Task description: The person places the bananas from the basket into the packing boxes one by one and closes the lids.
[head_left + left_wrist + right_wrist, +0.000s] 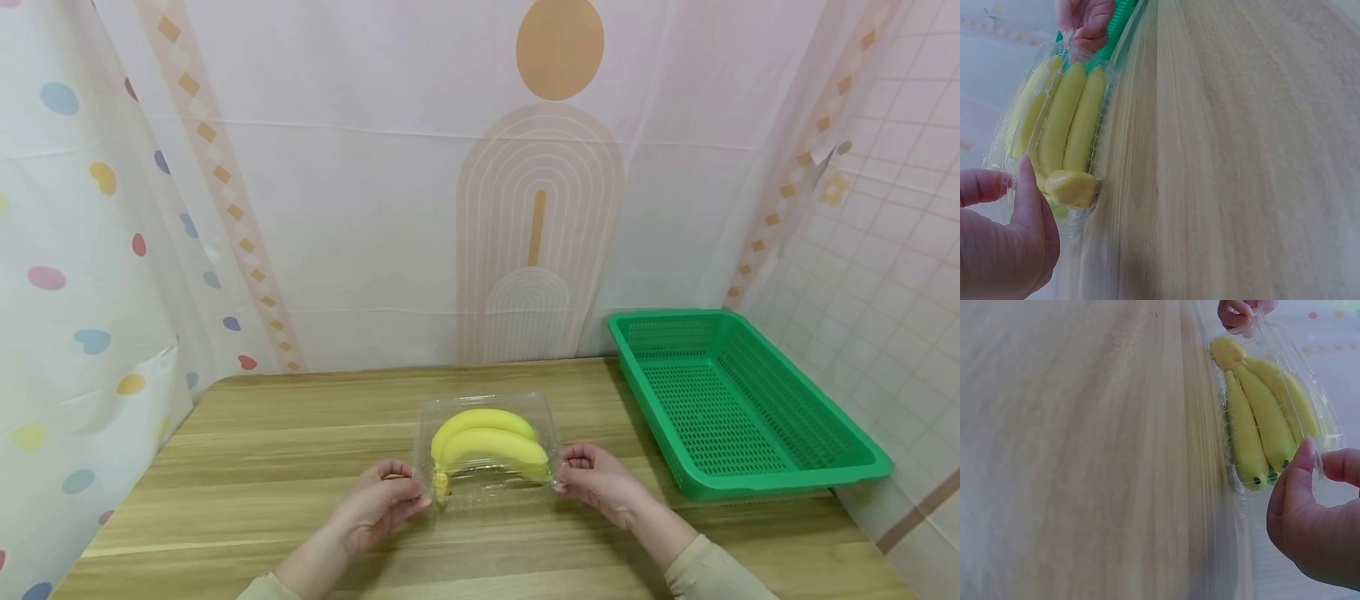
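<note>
A clear plastic clamshell box (pixel 491 502) sits on the wooden table, with a bunch of yellow bananas (pixel 491 446) inside. My left hand (pixel 382 504) pinches the box's left edge between thumb and fingers. At the opposite side, my right hand (pixel 596 482) pinches the right edge in the same way. Both wrist views show the bananas (pixel 1063 119) through the transparent plastic, their joined stem end (pixel 1229 352) lying toward my left hand. Whether the lid is fully pressed down cannot be told.
A green perforated plastic basket (pixel 750 483) stands at the table's right, near the wall. The wooden table (pixel 285 442) extends left of the box. Patterned curtains (pixel 360 250) hang behind the table and along its sides.
</note>
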Motion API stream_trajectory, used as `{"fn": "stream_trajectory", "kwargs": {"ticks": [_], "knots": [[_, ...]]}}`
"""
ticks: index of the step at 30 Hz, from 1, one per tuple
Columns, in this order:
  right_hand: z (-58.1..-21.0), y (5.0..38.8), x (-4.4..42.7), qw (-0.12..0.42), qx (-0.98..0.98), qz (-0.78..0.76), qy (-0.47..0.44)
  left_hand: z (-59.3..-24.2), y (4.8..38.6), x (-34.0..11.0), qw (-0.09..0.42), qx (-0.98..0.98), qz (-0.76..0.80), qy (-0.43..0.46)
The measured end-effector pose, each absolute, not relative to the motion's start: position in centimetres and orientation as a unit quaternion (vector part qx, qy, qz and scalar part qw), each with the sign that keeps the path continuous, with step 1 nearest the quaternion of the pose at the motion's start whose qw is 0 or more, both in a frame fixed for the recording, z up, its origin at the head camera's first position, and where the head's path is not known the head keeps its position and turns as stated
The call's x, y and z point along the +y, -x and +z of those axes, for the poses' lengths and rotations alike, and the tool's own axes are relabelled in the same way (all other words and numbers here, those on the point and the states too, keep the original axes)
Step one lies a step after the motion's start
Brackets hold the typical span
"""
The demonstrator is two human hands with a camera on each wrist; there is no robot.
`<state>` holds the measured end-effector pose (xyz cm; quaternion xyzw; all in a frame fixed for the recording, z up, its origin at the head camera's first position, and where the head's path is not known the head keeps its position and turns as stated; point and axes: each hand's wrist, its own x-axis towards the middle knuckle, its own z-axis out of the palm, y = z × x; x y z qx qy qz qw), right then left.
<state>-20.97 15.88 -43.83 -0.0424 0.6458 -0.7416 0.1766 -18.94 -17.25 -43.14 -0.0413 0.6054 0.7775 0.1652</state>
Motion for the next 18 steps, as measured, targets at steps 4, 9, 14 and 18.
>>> {"fn": "stream_trajectory", "kwargs": {"ticks": [4, 9, 14, 18], "knots": [[-43.83, 20.99, 15.82, 0.171, 0.650, -0.739, 0.042, -43.08, 19.03, -17.12, 0.163, 0.604, 0.779, 0.044], [-43.87, 21.06, 15.75, 0.162, 0.657, -0.735, 0.040, -42.97, 19.00, -16.92, 0.158, 0.603, 0.780, 0.046], [-43.83, 21.08, 15.60, 0.153, 0.662, -0.733, 0.032, -42.95, 18.95, -16.81, 0.151, 0.608, 0.778, 0.045], [-43.78, 21.03, 15.52, 0.149, 0.666, -0.730, 0.029, -42.95, 19.01, -16.78, 0.146, 0.610, 0.777, 0.051]]}}
